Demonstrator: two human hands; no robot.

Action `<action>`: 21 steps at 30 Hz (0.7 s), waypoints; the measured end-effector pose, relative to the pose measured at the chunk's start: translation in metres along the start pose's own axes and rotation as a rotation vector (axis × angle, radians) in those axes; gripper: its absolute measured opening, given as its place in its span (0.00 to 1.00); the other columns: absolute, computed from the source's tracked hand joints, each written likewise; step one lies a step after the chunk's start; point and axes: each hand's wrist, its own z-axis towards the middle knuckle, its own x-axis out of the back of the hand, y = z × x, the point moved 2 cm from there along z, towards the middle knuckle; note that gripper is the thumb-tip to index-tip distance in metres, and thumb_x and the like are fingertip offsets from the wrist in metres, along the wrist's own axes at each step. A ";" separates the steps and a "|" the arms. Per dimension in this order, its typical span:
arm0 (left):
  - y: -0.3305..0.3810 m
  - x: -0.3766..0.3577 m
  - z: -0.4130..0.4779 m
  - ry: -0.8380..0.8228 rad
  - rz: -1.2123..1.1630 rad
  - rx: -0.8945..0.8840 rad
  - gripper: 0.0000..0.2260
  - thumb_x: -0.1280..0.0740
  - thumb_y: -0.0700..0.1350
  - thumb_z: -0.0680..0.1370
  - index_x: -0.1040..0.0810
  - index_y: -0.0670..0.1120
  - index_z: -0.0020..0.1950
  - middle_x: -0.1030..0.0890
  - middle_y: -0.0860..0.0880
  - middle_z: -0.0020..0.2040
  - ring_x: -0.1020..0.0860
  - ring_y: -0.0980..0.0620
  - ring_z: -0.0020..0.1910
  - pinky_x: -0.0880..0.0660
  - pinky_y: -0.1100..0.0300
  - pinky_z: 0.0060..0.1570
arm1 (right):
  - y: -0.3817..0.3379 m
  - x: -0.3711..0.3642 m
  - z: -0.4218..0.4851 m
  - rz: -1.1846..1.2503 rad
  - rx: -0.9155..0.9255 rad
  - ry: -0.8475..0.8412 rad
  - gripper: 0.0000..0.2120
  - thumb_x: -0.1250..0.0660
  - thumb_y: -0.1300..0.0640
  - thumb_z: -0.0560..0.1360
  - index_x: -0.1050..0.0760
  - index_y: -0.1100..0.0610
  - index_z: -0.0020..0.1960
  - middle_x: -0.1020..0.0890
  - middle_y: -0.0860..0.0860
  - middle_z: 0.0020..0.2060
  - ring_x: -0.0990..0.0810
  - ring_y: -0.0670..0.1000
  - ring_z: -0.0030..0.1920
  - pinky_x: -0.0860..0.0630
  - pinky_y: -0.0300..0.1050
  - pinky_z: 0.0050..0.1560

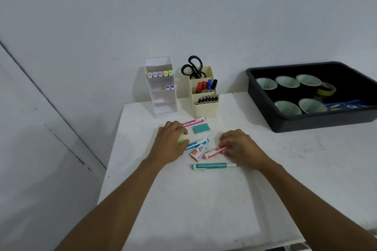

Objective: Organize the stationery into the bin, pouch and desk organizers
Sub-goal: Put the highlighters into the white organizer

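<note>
Progress looks well past halfway, judging by what is already stowed. At the left, the white tiered organizer (160,87) carries pastel highlighters on its upper two shelves. Just beside it, the cream organizer (204,106) holds scissors (192,67), markers and a row of pens. Far right, the black bin (306,122) contains tape rolls (287,82) and a blue item, possibly the pouch, though I cannot tell.

Seven small things are left loose on the counter (204,199), clustered in front of the organizers: a pink highlighter (193,122), a teal eraser (201,129), a yellow-green highlighter (182,139), a blue highlighter (197,143), a staples box (199,152), a red highlighter (214,152) and a teal highlighter (213,166).

The left grip (171,142) is curled down over the yellow-green highlighter, apparently closing round it, with a fingertip near the end of the pink one. The right grip (240,146) pinches the near end of the red highlighter, which lies low on the counter, touching the staples box.
</note>
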 end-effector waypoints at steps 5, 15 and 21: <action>-0.007 0.000 0.017 -0.024 0.018 0.117 0.17 0.38 0.51 0.80 0.29 0.50 0.68 0.28 0.52 0.67 0.32 0.52 0.65 0.35 0.57 0.65 | -0.003 0.008 0.001 0.147 -0.036 -0.023 0.06 0.32 0.57 0.77 0.26 0.48 0.50 0.19 0.46 0.47 0.21 0.48 0.46 0.21 0.47 0.54; 0.020 -0.012 0.056 -0.102 0.014 0.152 0.13 0.33 0.47 0.78 0.24 0.52 0.62 0.20 0.50 0.59 0.24 0.49 0.54 0.25 0.58 0.55 | -0.034 0.013 0.014 0.717 -0.175 -0.030 0.14 0.42 0.55 0.82 0.35 0.42 0.64 0.23 0.46 0.43 0.29 0.49 0.37 0.27 0.36 0.36; 0.014 -0.006 0.058 -0.050 -0.111 0.173 0.18 0.35 0.37 0.78 0.26 0.48 0.67 0.27 0.49 0.61 0.26 0.49 0.58 0.27 0.62 0.57 | -0.041 0.013 0.018 0.794 -0.172 -0.043 0.07 0.41 0.54 0.81 0.31 0.49 0.59 0.19 0.49 0.42 0.27 0.49 0.32 0.24 0.39 0.37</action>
